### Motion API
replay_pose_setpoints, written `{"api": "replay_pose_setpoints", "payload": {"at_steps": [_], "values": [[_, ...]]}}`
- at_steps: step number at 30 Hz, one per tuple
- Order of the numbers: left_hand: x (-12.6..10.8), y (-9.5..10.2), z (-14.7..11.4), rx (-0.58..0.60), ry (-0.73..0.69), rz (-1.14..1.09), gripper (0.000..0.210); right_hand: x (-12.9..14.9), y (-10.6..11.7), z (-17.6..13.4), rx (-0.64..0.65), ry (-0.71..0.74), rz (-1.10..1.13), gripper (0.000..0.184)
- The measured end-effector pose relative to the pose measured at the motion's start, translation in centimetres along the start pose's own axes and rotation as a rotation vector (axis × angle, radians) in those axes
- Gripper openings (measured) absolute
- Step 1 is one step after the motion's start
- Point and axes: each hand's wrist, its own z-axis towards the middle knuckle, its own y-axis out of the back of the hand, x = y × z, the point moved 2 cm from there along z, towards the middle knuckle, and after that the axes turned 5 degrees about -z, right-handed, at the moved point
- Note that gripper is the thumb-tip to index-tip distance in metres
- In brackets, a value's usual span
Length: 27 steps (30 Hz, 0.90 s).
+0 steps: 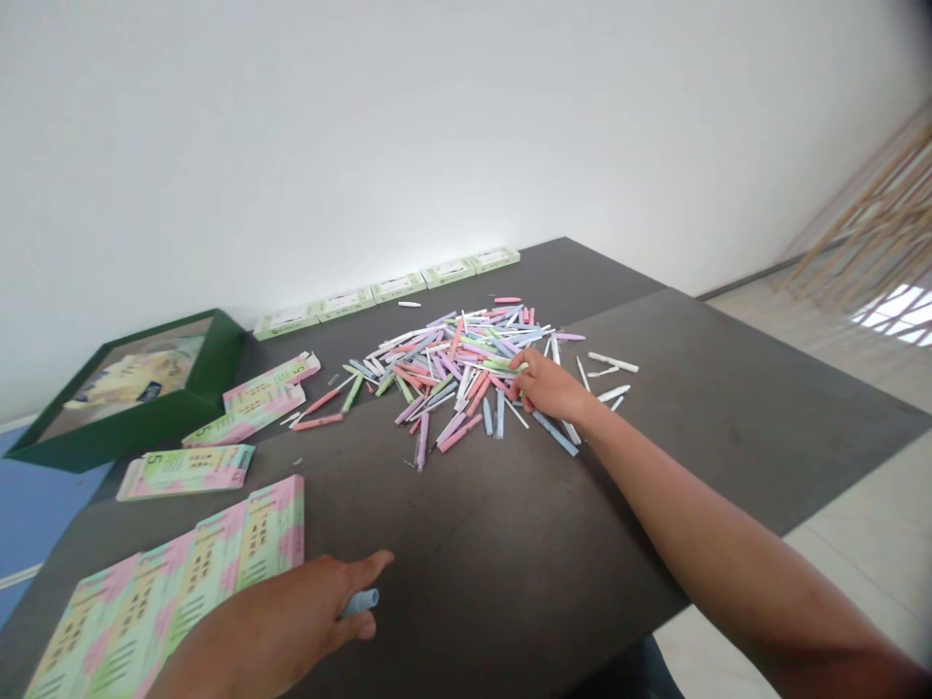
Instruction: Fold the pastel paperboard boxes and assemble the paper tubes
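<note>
A heap of pastel pen pieces (437, 361), in pink, green, blue, purple and white, is spread over the middle of the dark table. My right hand (545, 386) reaches into its right side, thumb and fingers curled together at the end of a light green pen piece (502, 366). Nearer to me, my left hand (320, 607) is curled around a light blue pen piece (361, 603). Only a short tube-like end of that one shows; the rest is hidden in the hand. The index finger points forward over the table.
Pink-and-green printed boxes (185, 568) lie beside my left hand, with more boxes (251, 398) behind them. A dark green open box (218, 364) holding a yellowish package (135, 374) stands at left. Flat pale-green boxes (397, 287) line the wall.
</note>
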Motion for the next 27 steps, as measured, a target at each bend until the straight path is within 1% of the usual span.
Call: {"api": "replay_pose_setpoints", "payload": {"at_steps": [3, 7, 12, 14, 17, 19, 20, 22, 24, 25, 27], "values": [[0.3, 0.2, 0.1, 0.035, 0.045, 0.056, 0.053, 0.1, -0.1, 0.0, 0.027, 0.013, 0.090, 0.015], [0.8, 0.4, 0.4, 0.022, 0.031, 0.022, 0.053, 0.1, 0.3, 0.0, 0.042, 0.067, 0.124, 0.008], [1.6, 0.1, 0.7, 0.010, -0.003, 0.003, 0.054, 0.0, 1.5, 0.1, -0.050, 0.126, -0.043, 0.006], [1.7, 0.1, 0.7, 0.005, -0.015, -0.004, 0.055, 0.0, 1.8, 0.2, -0.062, 0.149, -0.102, 0.008], [1.8, 0.0, 0.8, 0.023, -0.009, 0.013, 0.056, -0.3, 2.1, 0.3, -0.061, 0.134, -0.137, 0.010], [2.0, 0.0, 0.9, 0.047, 0.000, 0.047, 0.056, -0.5, 2.4, 0.4, -0.040, 0.110, -0.052, 0.013], [2.1, -0.1, 1.0, 0.056, -0.003, 0.059, 0.056, -0.7, 2.6, 0.4, -0.031, 0.092, 0.038, 0.017], [2.4, -0.2, 1.2, 0.073, -0.020, 0.055, 0.057, -0.9, 3.2, 0.4, -0.030, 0.038, 0.284, 0.020], [2.7, -0.4, 1.5, 0.078, -0.031, 0.022, 0.057, -1.0, 4.0, 0.3, -0.039, -0.031, 0.513, 0.017], [2.9, -0.5, 1.6, 0.076, -0.033, 0.010, 0.057, -1.0, 4.4, 0.2, -0.039, -0.057, 0.570, 0.013], [3.4, -0.8, 1.8, 0.077, -0.032, -0.004, 0.056, -0.9, 5.2, -0.1, -0.034, -0.081, 0.560, 0.009]]}}
